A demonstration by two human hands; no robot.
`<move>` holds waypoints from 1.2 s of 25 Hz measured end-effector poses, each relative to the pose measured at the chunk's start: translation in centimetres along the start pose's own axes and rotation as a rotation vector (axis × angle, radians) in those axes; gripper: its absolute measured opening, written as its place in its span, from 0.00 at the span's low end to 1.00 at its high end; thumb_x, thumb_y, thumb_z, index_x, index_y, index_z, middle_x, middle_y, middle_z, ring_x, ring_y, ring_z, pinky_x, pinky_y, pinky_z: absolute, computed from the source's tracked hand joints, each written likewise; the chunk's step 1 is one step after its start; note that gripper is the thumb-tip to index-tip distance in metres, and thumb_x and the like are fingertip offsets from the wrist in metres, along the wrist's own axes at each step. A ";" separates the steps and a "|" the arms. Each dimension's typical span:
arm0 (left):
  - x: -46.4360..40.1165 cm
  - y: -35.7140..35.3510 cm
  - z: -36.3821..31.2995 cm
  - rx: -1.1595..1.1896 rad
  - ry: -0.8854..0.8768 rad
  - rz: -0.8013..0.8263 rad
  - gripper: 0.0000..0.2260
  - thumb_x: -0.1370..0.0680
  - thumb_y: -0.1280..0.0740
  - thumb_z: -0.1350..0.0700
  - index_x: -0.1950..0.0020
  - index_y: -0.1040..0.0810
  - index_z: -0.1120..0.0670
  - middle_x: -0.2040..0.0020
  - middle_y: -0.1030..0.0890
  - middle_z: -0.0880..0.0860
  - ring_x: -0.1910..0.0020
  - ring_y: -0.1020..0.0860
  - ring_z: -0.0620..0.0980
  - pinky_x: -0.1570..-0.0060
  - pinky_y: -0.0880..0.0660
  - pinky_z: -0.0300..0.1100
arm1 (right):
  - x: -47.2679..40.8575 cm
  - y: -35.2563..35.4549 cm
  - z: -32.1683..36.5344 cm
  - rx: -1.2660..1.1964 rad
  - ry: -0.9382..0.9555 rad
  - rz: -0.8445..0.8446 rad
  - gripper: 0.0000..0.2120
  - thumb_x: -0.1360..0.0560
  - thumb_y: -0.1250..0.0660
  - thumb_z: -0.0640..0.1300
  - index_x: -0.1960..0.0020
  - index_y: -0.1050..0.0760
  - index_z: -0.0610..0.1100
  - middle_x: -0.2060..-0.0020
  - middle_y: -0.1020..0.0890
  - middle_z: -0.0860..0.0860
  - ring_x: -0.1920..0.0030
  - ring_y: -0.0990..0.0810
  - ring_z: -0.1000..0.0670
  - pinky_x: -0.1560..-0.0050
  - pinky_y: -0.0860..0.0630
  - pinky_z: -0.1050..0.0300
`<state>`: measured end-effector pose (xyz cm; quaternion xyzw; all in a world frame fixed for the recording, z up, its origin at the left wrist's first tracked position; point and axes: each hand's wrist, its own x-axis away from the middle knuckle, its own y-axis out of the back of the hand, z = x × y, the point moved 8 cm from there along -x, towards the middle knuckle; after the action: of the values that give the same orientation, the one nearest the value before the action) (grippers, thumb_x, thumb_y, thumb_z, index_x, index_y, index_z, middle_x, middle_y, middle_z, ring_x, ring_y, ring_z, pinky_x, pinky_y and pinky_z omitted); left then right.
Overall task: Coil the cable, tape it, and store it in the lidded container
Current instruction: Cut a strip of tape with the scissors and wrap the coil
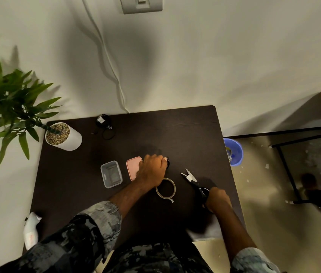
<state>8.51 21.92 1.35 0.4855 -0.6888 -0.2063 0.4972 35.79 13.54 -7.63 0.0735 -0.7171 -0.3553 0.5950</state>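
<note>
- We see the left hand [151, 169] reaching across the dark surface [185, 134], fingers curled down over a small black coiled cable [167, 162], of which only an edge shows past the fingertips; whether the fingers actually pinch it we cannot tell
- The right hand [217, 200] is clamped on the black handles of the scissors [193, 181], whose blades stand apart with a small piece of tape [189, 177] stuck on them
- The tape roll [165, 188] lies flat just near the left wrist, between the two hands, a loose tail at its near side
- The clear container [111, 174] sits open to the left, and its pink lid [133, 167] lies beside it, partly under the left hand
- A second black cable bundle [104, 125] rests at the far edge, near a white plant pot [65, 137]
</note>
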 end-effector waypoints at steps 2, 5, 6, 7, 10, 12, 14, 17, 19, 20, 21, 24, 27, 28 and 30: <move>0.0 0.0 -0.1 0.005 -0.001 0.004 0.18 0.13 0.49 0.49 0.45 0.22 0.55 0.46 0.21 0.56 0.44 0.26 0.54 0.43 0.28 0.52 | 0.1 0.5 -0.4 0.006 0.005 -0.088 0.23 0.27 0.23 0.47 0.35 0.22 0.40 0.38 0.18 0.41 0.38 0.17 0.40 0.42 0.19 0.49; 0.2 0.2 -0.4 0.024 -0.002 -0.001 0.19 0.13 0.49 0.48 0.47 0.22 0.55 0.47 0.21 0.56 0.46 0.26 0.54 0.42 0.27 0.55 | -0.1 0.3 0.0 -0.018 0.023 -0.055 0.23 0.26 0.23 0.48 0.35 0.22 0.40 0.38 0.18 0.40 0.38 0.17 0.39 0.42 0.20 0.50; 0.2 0.2 -0.5 0.023 -0.001 -0.001 0.19 0.13 0.49 0.48 0.48 0.22 0.55 0.48 0.21 0.56 0.46 0.26 0.54 0.42 0.27 0.55 | -0.3 0.2 0.2 0.005 0.034 -0.025 0.22 0.25 0.25 0.47 0.35 0.22 0.39 0.37 0.18 0.40 0.37 0.17 0.40 0.42 0.20 0.51; 0.3 0.3 -0.5 0.019 -0.003 0.000 0.18 0.13 0.49 0.48 0.49 0.23 0.55 0.48 0.21 0.55 0.46 0.26 0.53 0.42 0.27 0.55 | -0.5 0.1 0.5 0.012 0.045 0.003 0.21 0.24 0.26 0.47 0.35 0.22 0.39 0.36 0.17 0.41 0.36 0.17 0.40 0.43 0.21 0.52; 0.3 0.3 -0.8 0.020 -0.023 0.002 0.18 0.13 0.49 0.48 0.51 0.24 0.54 0.50 0.22 0.55 0.47 0.26 0.53 0.44 0.27 0.54 | -0.3 1.0 0.6 -0.016 0.037 -0.043 0.18 0.21 0.33 0.43 0.33 0.24 0.38 0.35 0.20 0.38 0.34 0.19 0.37 0.38 0.22 0.49; 0.4 0.1 -0.8 0.025 -0.025 0.007 0.18 0.13 0.48 0.48 0.50 0.23 0.55 0.49 0.21 0.55 0.47 0.27 0.53 0.44 0.26 0.54 | 0.0 2.3 0.7 -0.026 0.042 -0.190 0.15 0.20 0.35 0.40 0.34 0.25 0.37 0.36 0.20 0.37 0.35 0.20 0.36 0.37 0.22 0.46; 0.4 0.0 -0.7 0.027 -0.027 0.011 0.18 0.13 0.48 0.48 0.49 0.22 0.55 0.49 0.21 0.55 0.47 0.27 0.53 0.42 0.26 0.55 | 0.2 2.8 1.9 -0.057 0.093 -0.244 0.14 0.20 0.33 0.41 0.36 0.24 0.38 0.38 0.19 0.38 0.37 0.19 0.36 0.38 0.21 0.45; 0.7 -0.1 -0.7 0.024 -0.034 0.016 0.18 0.13 0.48 0.48 0.48 0.23 0.56 0.50 0.22 0.54 0.47 0.27 0.53 0.42 0.25 0.56 | 0.6 2.6 5.3 -0.142 0.271 -0.254 0.19 0.23 0.27 0.46 0.36 0.28 0.42 0.35 0.24 0.40 0.35 0.22 0.37 0.37 0.22 0.43; 0.9 0.1 -0.7 0.039 -0.036 0.018 0.18 0.13 0.48 0.48 0.49 0.23 0.55 0.51 0.24 0.53 0.48 0.27 0.53 0.42 0.26 0.55 | 0.6 2.3 7.0 -0.138 0.349 -0.261 0.27 0.26 0.23 0.50 0.34 0.31 0.43 0.34 0.28 0.42 0.33 0.25 0.39 0.37 0.22 0.44; 1.0 0.2 -0.6 0.049 -0.033 0.020 0.18 0.13 0.48 0.48 0.49 0.23 0.55 0.51 0.24 0.52 0.48 0.27 0.52 0.42 0.26 0.55 | 0.6 2.2 7.5 -0.133 0.363 -0.274 0.29 0.26 0.22 0.51 0.33 0.32 0.44 0.33 0.29 0.42 0.32 0.26 0.40 0.37 0.22 0.44; 1.1 0.2 -0.5 0.055 -0.027 0.026 0.18 0.13 0.48 0.48 0.49 0.23 0.56 0.51 0.23 0.53 0.48 0.27 0.52 0.42 0.26 0.55 | 0.4 2.2 7.9 -0.130 0.366 -0.285 0.30 0.26 0.22 0.51 0.32 0.32 0.44 0.32 0.30 0.42 0.31 0.27 0.40 0.38 0.21 0.44; 1.0 0.3 -0.1 0.065 -0.026 0.019 0.19 0.13 0.48 0.47 0.48 0.22 0.56 0.48 0.21 0.55 0.46 0.26 0.54 0.42 0.26 0.57 | -0.2 2.2 8.5 -0.114 0.376 -0.326 0.27 0.23 0.26 0.50 0.30 0.32 0.44 0.32 0.29 0.42 0.30 0.28 0.41 0.40 0.21 0.44; 0.9 0.5 0.3 0.068 -0.028 0.017 0.19 0.13 0.48 0.47 0.49 0.22 0.56 0.48 0.20 0.55 0.47 0.26 0.54 0.43 0.26 0.56 | -0.7 2.2 8.9 -0.103 0.387 -0.348 0.21 0.19 0.32 0.49 0.31 0.32 0.43 0.32 0.28 0.42 0.32 0.27 0.40 0.43 0.20 0.44; 0.9 0.5 0.4 0.068 -0.029 0.019 0.19 0.13 0.48 0.47 0.49 0.22 0.55 0.48 0.21 0.55 0.47 0.27 0.53 0.43 0.27 0.56 | -0.8 2.1 8.9 -0.102 0.380 -0.340 0.20 0.19 0.33 0.50 0.30 0.32 0.44 0.32 0.27 0.42 0.32 0.27 0.41 0.43 0.20 0.44; 0.8 0.5 0.6 0.071 -0.024 0.027 0.19 0.13 0.48 0.47 0.49 0.23 0.55 0.49 0.21 0.54 0.47 0.27 0.53 0.44 0.27 0.55 | -1.0 1.9 8.7 -0.083 0.373 -0.318 0.23 0.20 0.32 0.53 0.29 0.33 0.46 0.32 0.28 0.42 0.31 0.28 0.41 0.44 0.19 0.43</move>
<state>7.77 21.27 1.87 0.4910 -0.7081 -0.1808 0.4742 28.77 19.14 -7.63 0.2254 -0.5592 -0.4540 0.6560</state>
